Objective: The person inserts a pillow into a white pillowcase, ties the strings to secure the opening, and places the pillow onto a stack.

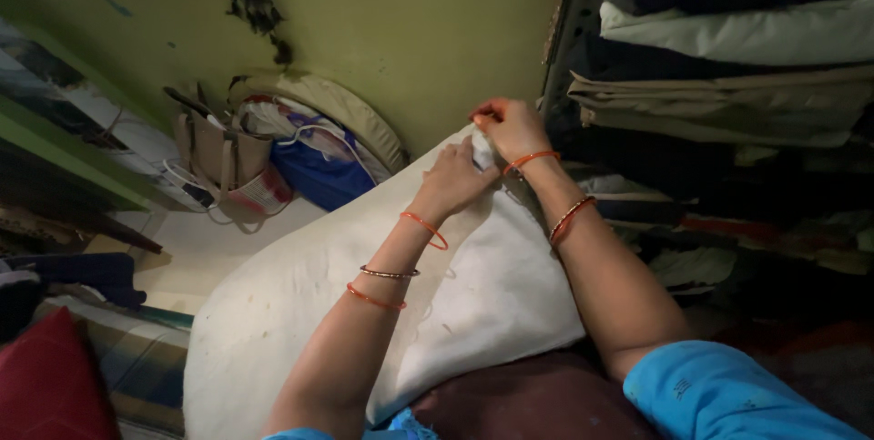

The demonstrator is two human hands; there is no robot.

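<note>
Both hands are working at the far corner of a large white cushion (437, 303) lying across the person's lap. The left hand (455, 181) is pressing flat on the cloth, while the right hand (510, 126) is pinching the corner's edge, fingertips closed together. Only this corner seems in progress. Any needle or thread is too small to make out, and the folded fabrics (728, 67) stacked at right are sitting in shadow.
</note>
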